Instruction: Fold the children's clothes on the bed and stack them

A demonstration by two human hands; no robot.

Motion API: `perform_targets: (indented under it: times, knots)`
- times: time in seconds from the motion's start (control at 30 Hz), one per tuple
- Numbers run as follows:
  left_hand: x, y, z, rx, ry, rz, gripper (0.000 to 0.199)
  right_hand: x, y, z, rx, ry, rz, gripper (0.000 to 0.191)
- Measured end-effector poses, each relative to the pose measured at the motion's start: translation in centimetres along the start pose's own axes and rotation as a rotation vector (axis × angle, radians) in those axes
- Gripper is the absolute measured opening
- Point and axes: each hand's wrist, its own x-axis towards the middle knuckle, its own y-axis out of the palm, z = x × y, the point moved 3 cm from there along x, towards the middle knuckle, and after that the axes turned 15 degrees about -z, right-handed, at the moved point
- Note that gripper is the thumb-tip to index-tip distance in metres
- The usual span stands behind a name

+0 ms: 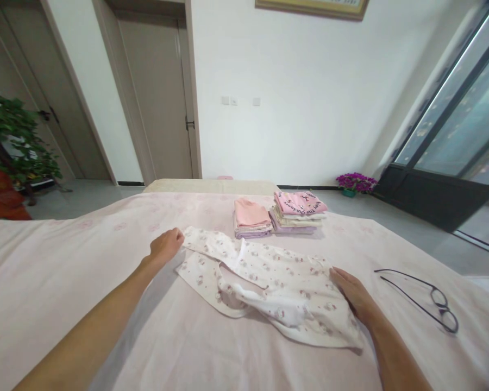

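A white garment (285, 277) with a small brownish print lies spread and rumpled across the pink sheet, one part crossing over another at its left. My left hand (167, 244) is closed on the tip of its upper left end. At the garment's right side, my right hand (352, 290) grips the edge, thumb side on the cloth; some of its fingers are hidden beneath or behind the fabric.
Two stacks of folded clothes, one topped with plain pink cloth (251, 213), the other with a printed pink piece (299, 203), stand beyond the garment. Black-framed glasses (442, 307) rest at the right on the pink sheet (85, 255).
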Motion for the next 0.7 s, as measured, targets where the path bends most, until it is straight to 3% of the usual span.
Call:
perform_targets:
  times: [0.1, 0.23, 0.37, 0.5, 0.57, 0.63, 0.7]
  knots:
    - [-3.1, 1.6, -0.4, -0.015, 0.022, 0.102, 0.028, -0.4, -0.8, 0.3, -0.121, 0.018, 0.027, 0.044]
    - [-5.8, 3.0, -1.1, -0.075, 0.047, 0.119, 0.021, -1.2, -0.8, 0.9, -0.306, 0.026, 0.072, 0.041]
    - [-5.8, 1.5, -0.1, -0.209, 0.003, 0.185, 0.028, -1.6, -0.6, 1.0, -0.349, -0.005, 0.010, 0.043]
    - [-6.0, -3.2, 4.9, -0.577, -0.257, 0.305, 0.041, -1.2, -1.3, 0.5, -0.373, -0.023, -0.052, 0.046]
    - [-7.1, -5.2, 8.4, -0.570, -0.328, 0.353, 0.045, -1.0, -1.8, 0.5, -0.445, -0.073, -0.057, 0.043]
    - [-8.9, -5.8, 11.7, -0.487, -0.308, 0.452, 0.041, -0.9, -2.3, 0.5, -0.517, -0.121, -0.050, 0.040]
    - [-10.8, -5.0, 14.2, -0.407, -0.258, 0.568, 0.038, -0.9, -2.5, 0.6, -0.568, -0.153, -0.015, 0.036]
